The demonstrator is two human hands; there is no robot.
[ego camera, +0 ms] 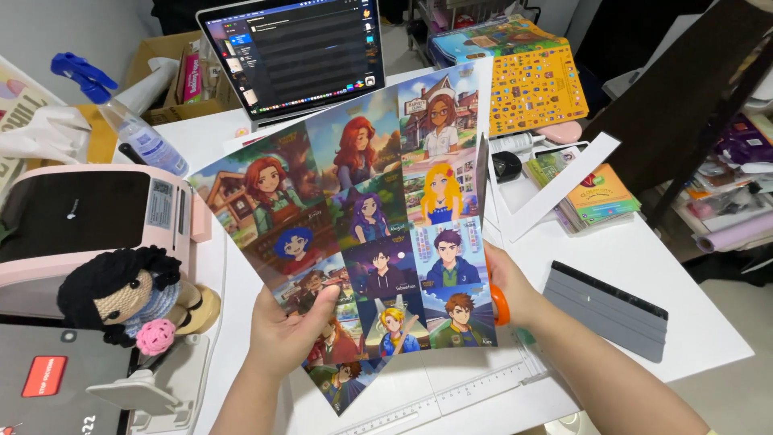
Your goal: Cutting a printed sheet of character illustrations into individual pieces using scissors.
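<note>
Both forearms come up from the bottom edge, and the left hand [282, 334] sits closest, its thumb pressed on the face of a glossy printed sheet [362, 234] of cartoon portraits and its fingers folded behind it, pinching the lower left part. Across the sheet, the right hand [503, 290] is clamped on orange-handled scissors [493, 234], whose blade runs up along the sheet's right edge, just beside the outer column of portraits.

Judging by how things lie, the cutting is at an early stage: the portraits all appear joined in one piece, and a white margin remains at the top right corner. How far the blade has bitten in cannot be told.

Under the hands lies a white cutting board [451, 387] with ruler marks. Right of the scissor hand rests a grey squeegee [608, 306], beyond it a white paper strip [564, 181] and a stack of small cards [600, 197]. Past the fingertips stands an open laptop [294, 52]; a cardboard box [173, 76] to its left holds packets. Left of the thumb sit a crocheted doll [133, 294], a pink printer [88, 217] and a spray bottle [133, 129].
</note>
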